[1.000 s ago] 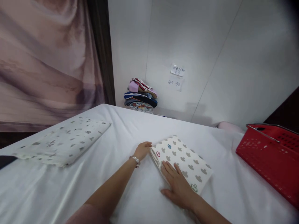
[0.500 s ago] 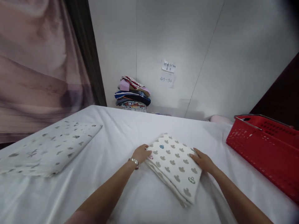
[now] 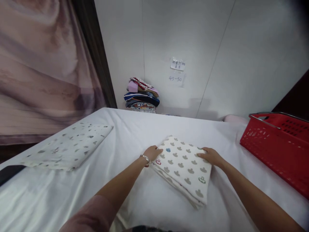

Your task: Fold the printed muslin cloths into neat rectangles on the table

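Observation:
A folded cream cloth (image 3: 184, 166) printed with small grey shapes lies on the white sheet (image 3: 135, 129) in front of me. My left hand (image 3: 152, 152), with a bracelet at the wrist, grips the cloth's left edge, fingers curled onto it. Over on the cloth's far right corner, my right hand (image 3: 210, 156) also has its fingers bent onto the fabric. Both hands touch the cloth from opposite sides.
A second folded patterned cloth (image 3: 70, 146) lies at the left of the sheet. A red plastic basket (image 3: 277, 145) with a metal handle stands at the right. A pile of folded clothes (image 3: 142, 95) sits against the wall under paper notes (image 3: 177, 64). A dark object (image 3: 9, 172) is at the far left edge.
My right hand left the near edge of the cloth and went to its far right corner. The left hand stayed on the left edge. The cloth shifted slightly.

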A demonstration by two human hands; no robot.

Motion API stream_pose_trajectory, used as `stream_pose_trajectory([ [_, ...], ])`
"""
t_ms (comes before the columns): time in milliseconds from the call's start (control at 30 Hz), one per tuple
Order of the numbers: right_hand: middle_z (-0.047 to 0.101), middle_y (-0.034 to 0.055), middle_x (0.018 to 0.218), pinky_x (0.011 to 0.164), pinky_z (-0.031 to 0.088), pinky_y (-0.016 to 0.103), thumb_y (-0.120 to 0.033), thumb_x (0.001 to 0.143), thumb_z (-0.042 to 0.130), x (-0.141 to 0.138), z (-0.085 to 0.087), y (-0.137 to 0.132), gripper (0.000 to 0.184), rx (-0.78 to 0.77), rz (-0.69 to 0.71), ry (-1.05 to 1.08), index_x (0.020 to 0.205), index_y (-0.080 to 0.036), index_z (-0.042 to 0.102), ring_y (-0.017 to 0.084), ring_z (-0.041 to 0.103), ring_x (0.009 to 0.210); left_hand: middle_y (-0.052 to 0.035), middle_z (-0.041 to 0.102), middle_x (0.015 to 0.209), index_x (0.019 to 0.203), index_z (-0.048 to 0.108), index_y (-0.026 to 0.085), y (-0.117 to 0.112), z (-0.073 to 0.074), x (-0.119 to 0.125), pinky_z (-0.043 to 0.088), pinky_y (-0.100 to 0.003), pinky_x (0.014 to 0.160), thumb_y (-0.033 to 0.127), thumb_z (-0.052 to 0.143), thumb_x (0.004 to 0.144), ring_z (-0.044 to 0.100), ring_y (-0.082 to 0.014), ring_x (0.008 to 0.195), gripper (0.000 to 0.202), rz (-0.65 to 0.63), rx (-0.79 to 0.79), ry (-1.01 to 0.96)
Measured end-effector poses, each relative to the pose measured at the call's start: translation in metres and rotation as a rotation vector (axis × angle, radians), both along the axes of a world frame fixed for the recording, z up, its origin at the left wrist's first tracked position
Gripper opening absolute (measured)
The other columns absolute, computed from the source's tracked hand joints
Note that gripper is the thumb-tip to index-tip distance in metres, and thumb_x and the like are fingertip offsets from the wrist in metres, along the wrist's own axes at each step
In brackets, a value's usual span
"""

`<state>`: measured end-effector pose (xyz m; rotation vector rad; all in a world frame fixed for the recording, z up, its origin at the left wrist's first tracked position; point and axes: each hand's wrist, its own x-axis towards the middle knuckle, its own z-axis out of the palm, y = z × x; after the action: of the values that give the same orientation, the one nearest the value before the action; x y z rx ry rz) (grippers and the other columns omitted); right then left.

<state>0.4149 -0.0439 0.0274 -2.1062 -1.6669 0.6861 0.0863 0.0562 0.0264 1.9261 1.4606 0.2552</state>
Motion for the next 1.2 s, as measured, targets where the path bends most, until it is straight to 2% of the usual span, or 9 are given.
stream_pose_trajectory([
  [200, 0.067, 0.0076, 0.101, 0.071, 0.047, 0.028, -0.047, 0.071, 0.064, -0.009, 0.032, 0.044, 0.043, 0.149, -0.081, -0.052, 0.102, -0.016, 0.064, 0.024, 0.063, 0.087, -0.0090, 0.067, 0.103, 0.097, 0.065, 0.016, 0.034, 0.016, -0.011, 0.043, -0.026, 0.077, 0.045, 0.051, 0.079, 0.061, -0.0224, 0.096, 0.037, 0.062, 0.185, -0.079],
  [300, 0.063, 0.0121, 0.109, 0.076, 0.047, 0.034, -0.045, 0.073, 0.063, -0.021, 0.030, 0.075, 0.049, 0.164, -0.124, -0.092, 0.111, -0.013, 0.061, 0.028, 0.060, 0.095, -0.0094, 0.068, 0.102, 0.097, 0.065, 0.014, 0.056, 0.018, -0.018, 0.042, -0.025, 0.076, 0.045, 0.053, 0.079, 0.061, -0.0221, 0.095, 0.038, 0.134, 0.186, -0.032],
  [400, 0.057, 0.0172, 0.119, 0.089, 0.041, 0.043, -0.035, 0.076, 0.061, -0.042, 0.022, 0.090, 0.048, 0.199, -0.123, -0.120, 0.116, -0.009, 0.057, 0.033, 0.052, 0.110, -0.0119, 0.068, 0.099, 0.097, 0.065, 0.012, 0.063, 0.006, -0.024, 0.044, -0.027, 0.074, 0.046, 0.054, 0.078, 0.062, -0.0242, 0.092, 0.040, 0.205, 0.170, 0.021],
  [500, 0.051, 0.0124, 0.128, 0.099, 0.034, 0.041, -0.030, 0.082, 0.053, -0.068, 0.014, 0.077, 0.039, 0.285, -0.029, -0.116, 0.118, -0.013, 0.056, 0.027, 0.044, 0.119, -0.0126, 0.065, 0.104, 0.109, 0.060, 0.011, 0.058, -0.006, -0.030, 0.045, -0.029, 0.075, 0.049, 0.051, 0.081, 0.062, -0.0230, 0.090, 0.047, 0.237, 0.194, 0.025],
  [600, 0.059, 0.0053, 0.119, 0.090, 0.042, 0.033, -0.034, 0.086, 0.047, -0.095, 0.009, 0.040, 0.030, 0.344, 0.121, -0.038, 0.110, -0.020, 0.060, 0.020, 0.053, 0.110, -0.0084, 0.058, 0.118, 0.119, 0.054, 0.017, 0.048, -0.010, -0.035, 0.044, -0.027, 0.085, 0.044, 0.050, 0.084, 0.057, -0.0189, 0.100, 0.045, 0.210, 0.308, -0.016],
  [733, 0.066, 0.0041, 0.098, 0.082, 0.045, 0.034, -0.033, 0.088, 0.046, -0.119, 0.002, -0.007, 0.022, 0.447, 0.369, 0.055, 0.096, -0.023, 0.065, 0.019, 0.058, 0.092, -0.0043, 0.059, 0.114, 0.104, 0.063, 0.023, 0.025, -0.009, -0.043, 0.038, -0.030, 0.097, 0.036, 0.054, 0.083, 0.051, -0.0188, 0.109, 0.026, -0.086, 0.646, -0.108],
  [833, 0.064, 0.0047, 0.093, 0.081, 0.043, 0.035, -0.032, 0.089, 0.047, -0.124, -0.004, -0.022, 0.020, 0.492, 0.376, -0.053, 0.092, -0.022, 0.064, 0.019, 0.056, 0.089, -0.0045, 0.059, 0.113, 0.101, 0.066, 0.026, 0.006, -0.008, -0.046, 0.038, -0.034, 0.095, 0.034, 0.057, 0.082, 0.052, -0.0196, 0.106, 0.022, -0.324, 0.713, -0.084],
  [900, 0.062, 0.0057, 0.094, 0.080, 0.043, 0.035, -0.030, 0.089, 0.047, -0.125, -0.007, -0.024, 0.019, 0.498, 0.364, -0.128, 0.091, -0.021, 0.064, 0.020, 0.055, 0.089, -0.0046, 0.059, 0.114, 0.102, 0.066, 0.027, -0.002, -0.009, -0.046, 0.038, -0.035, 0.095, 0.032, 0.057, 0.083, 0.052, -0.0200, 0.106, 0.022, -0.386, 0.690, -0.034],
  [1200, 0.057, 0.0071, 0.087, 0.072, 0.041, 0.033, -0.025, 0.093, 0.037, -0.127, -0.014, -0.028, 0.027, 0.542, 0.395, -0.227, 0.089, -0.020, 0.063, 0.019, 0.050, 0.081, -0.0052, 0.062, 0.108, 0.102, 0.066, 0.025, -0.004, -0.013, -0.037, 0.038, -0.036, 0.093, 0.026, 0.050, 0.086, 0.054, -0.0195, 0.102, 0.023, -0.378, 0.726, -0.020],
])
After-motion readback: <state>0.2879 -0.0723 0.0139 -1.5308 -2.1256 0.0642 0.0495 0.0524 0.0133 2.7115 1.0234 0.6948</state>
